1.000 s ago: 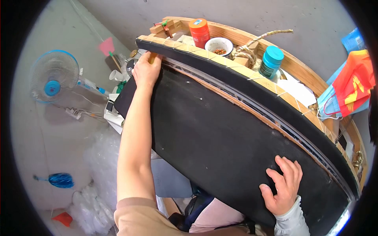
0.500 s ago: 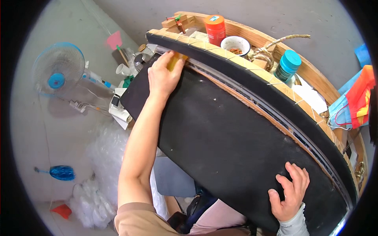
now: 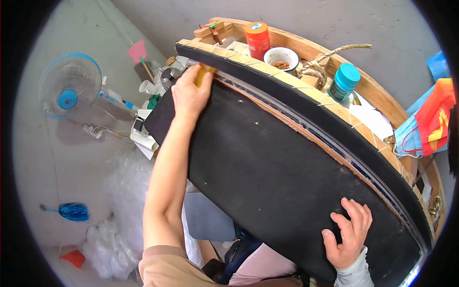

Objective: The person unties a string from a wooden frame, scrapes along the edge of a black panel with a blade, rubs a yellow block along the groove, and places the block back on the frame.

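Note:
My left hand (image 3: 190, 95) reaches to the far left end of a curved black board (image 3: 267, 148). Its fingers are closed on a yellow block (image 3: 205, 75), perhaps a sponge, which is partly covered by the hand. The block sits at the narrow groove (image 3: 296, 123) that runs between the board and a raised black padded rim (image 3: 287, 86). My right hand (image 3: 349, 234) lies low on the right part of the board, fingers apart and holding nothing.
Behind the rim, a wooden tray frame (image 3: 373, 86) holds a red jar (image 3: 257, 40), a white cup (image 3: 281, 59) with small brown bits, a teal-lidded jar (image 3: 344, 81) and a rope (image 3: 334, 51). A fan (image 3: 69, 86) and plastic bags (image 3: 112, 248) are at left.
My left hand has slid a little to the left along the groove with the yellow block. My right hand stays in nearly the same place. The whole view has shifted slightly.

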Tool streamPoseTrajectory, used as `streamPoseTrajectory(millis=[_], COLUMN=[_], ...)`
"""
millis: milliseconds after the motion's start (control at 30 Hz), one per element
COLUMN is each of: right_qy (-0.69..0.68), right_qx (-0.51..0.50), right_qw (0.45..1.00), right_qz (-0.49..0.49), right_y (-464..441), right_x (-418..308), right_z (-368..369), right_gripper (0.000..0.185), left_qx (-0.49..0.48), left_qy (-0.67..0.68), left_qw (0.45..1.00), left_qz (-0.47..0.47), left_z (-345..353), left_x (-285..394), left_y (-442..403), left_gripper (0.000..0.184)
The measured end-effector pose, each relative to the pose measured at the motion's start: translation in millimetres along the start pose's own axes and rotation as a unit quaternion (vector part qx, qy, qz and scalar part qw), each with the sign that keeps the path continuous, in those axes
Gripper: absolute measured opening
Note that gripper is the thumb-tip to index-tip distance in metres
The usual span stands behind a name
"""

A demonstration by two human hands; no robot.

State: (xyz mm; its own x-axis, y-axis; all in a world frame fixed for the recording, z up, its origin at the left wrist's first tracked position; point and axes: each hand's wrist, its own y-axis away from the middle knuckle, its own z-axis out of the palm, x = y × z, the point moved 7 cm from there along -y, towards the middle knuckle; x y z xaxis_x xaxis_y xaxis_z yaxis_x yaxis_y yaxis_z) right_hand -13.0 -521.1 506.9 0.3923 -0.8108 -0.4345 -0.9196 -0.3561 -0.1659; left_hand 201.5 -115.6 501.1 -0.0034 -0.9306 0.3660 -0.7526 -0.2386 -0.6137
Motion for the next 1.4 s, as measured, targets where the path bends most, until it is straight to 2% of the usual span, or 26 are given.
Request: streamPoseTrajectory(millis=[100,233,267,333,400,433,467,567,733,833,967,1033,1400], right_qy=[0.003,0.004,0.004,0.004,0.005,0.004,0.003,0.006,0.009,0.013,0.022,0.039,0.034], right_qx=[0.003,0.002,0.001,0.003,-0.004,-0.011,-0.012,-0.011,-0.018,-0.021,-0.028,-0.014,-0.018], right_qw=[1.000,1.000,1.000,1.000,1.000,1.000,1.000,1.000,1.000,1.000,0.999,0.998,0.998], right_qz=[0.001,0.004,0.003,-0.008,-0.003,0.003,0.003,-0.002,0.006,0.006,0.000,-0.057,-0.043], right_y=[0.0,0.5,0.6,1.2,2.1,2.4,2.5,2.3,1.8,1.8,-0.3,-6.0,-6.6], right_x=[-1.7,-0.9,-0.2,0.3,1.4,2.2,2.2,1.5,1.2,-0.2,-1.7,-8.9,-8.3], right_z=[1.1,1.3,1.7,2.1,2.1,2.9,3.4,3.6,2.7,1.9,0.1,-5.9,-5.8], right_gripper=[0.034,0.033,0.033,0.033,0.033,0.033,0.033,0.033,0.033,0.033,0.032,0.032,0.030], left_qx=[0.006,-0.036,-0.046,-0.032,0.018,0.032,0.052,0.112,0.104,0.133,0.136,0.134,0.121], left_qy=[-0.020,-0.048,-0.040,-0.041,0.016,0.076,0.172,0.319,0.355,0.384,0.391,0.395,0.397], left_qw=[0.996,0.982,0.982,0.985,0.994,0.997,0.977,0.916,0.899,0.874,0.872,0.870,0.869], left_qz=[0.087,0.180,0.180,0.166,0.108,-0.002,-0.113,-0.215,-0.236,-0.266,-0.262,-0.264,-0.271], left_z=[-7.2,-19.2,-19.4,-23.2,-27.2,-28.3,-26.7,-20.3,-27.2,-30.4,-31.4,-30.9,-33.3], left_x=[23.0,57.9,62.2,61.0,39.0,20.0,1.0,-40.1,-32.0,-39.4,-41.1,-44.4,-43.0], left_y=[18.1,44.6,47.0,42.4,36.6,34.1,34.1,31.4,29.3,30.4,29.9,29.6,32.2], left_gripper=[0.039,0.045,0.045,0.041,0.039,0.041,0.040,0.035,0.037,0.036,0.037,0.037,0.041])
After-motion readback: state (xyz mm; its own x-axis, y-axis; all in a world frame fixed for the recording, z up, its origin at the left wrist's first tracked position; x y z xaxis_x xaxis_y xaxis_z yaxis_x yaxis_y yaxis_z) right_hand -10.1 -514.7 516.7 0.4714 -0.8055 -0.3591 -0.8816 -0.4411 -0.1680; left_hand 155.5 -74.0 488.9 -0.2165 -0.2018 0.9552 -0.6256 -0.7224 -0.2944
